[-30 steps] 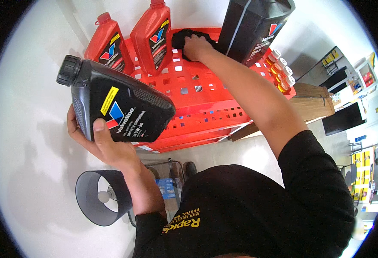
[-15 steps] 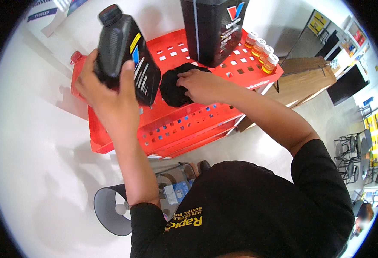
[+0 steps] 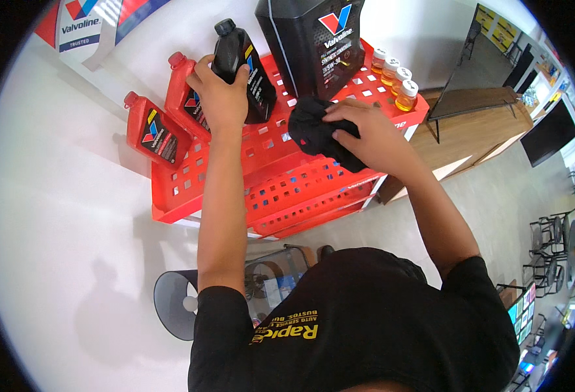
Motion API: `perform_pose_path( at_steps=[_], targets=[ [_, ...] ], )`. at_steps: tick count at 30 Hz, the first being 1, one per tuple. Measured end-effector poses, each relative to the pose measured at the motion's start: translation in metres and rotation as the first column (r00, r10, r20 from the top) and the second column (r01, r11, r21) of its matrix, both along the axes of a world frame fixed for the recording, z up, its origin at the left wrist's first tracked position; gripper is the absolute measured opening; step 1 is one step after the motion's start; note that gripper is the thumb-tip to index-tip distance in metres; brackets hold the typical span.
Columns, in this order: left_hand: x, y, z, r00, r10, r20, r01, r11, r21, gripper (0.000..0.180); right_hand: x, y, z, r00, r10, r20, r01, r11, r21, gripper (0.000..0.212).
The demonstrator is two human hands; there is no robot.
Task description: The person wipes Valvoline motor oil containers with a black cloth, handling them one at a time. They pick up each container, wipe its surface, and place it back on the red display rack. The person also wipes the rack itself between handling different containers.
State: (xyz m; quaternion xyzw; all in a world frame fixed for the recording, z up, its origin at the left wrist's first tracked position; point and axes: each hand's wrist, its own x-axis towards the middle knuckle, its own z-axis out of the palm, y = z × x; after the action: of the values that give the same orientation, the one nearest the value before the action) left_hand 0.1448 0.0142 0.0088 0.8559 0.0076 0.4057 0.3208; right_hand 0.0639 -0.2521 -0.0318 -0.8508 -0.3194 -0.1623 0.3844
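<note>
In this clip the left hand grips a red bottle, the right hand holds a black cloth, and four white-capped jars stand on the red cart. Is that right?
Not quite: the head view shows the left hand gripping the small black bottle, not a red one. The right hand does hold a black cloth, and four white-capped jars stand on the red cart.

Wears a black shirt with short black sleeves. Bears yellow lettering in front. Shows a dark shoe below, mostly hidden.
</note>
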Motion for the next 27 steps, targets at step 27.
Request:
perform_pose_path(
  at_steps=[27],
  targets=[
    [0.026, -0.081, 0.051, 0.943, -0.310, 0.117, 0.319, 0.946, -0.061, 0.112, -0.099, -0.156, -0.021, 0.822, 0.226, -0.522, 0.086, 0.858, 0.506, 0.032]
  ],
)
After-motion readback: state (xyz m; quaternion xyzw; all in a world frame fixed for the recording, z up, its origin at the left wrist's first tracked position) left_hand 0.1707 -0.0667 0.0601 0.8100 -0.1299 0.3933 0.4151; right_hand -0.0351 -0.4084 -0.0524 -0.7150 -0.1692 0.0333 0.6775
